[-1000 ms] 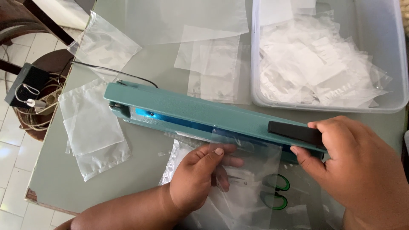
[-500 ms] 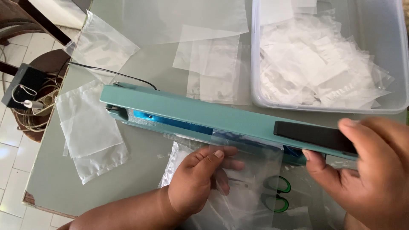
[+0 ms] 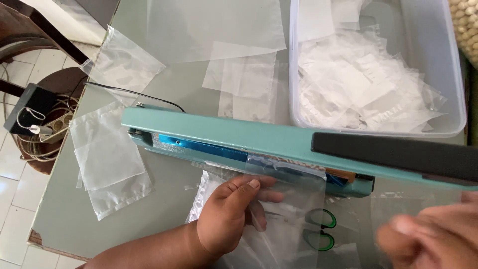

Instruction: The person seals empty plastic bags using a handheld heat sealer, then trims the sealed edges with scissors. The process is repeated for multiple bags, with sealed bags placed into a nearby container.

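Note:
A teal heat sealer [image 3: 234,134] lies across the table with its arm raised and its black handle [image 3: 398,154] free. My left hand [image 3: 231,211] pinches a clear plastic bag [image 3: 294,199] whose top edge lies on the sealer's strip. My right hand [image 3: 428,239] is blurred at the lower right, below the handle and apart from it, holding nothing. Green-handled scissors [image 3: 321,229] show through the bag.
A clear plastic bin [image 3: 453,74] of filled white packets stands at the back right. Loose clear bags [image 3: 107,154] lie at the left and back of the grey table [image 3: 169,194]. A black cord [image 3: 134,92] runs to a power strip [image 3: 50,127] off the left edge.
My right hand let go of the black handle and dropped to the lower right. The sealer's arm has lifted open. My left hand still holds the bag in place.

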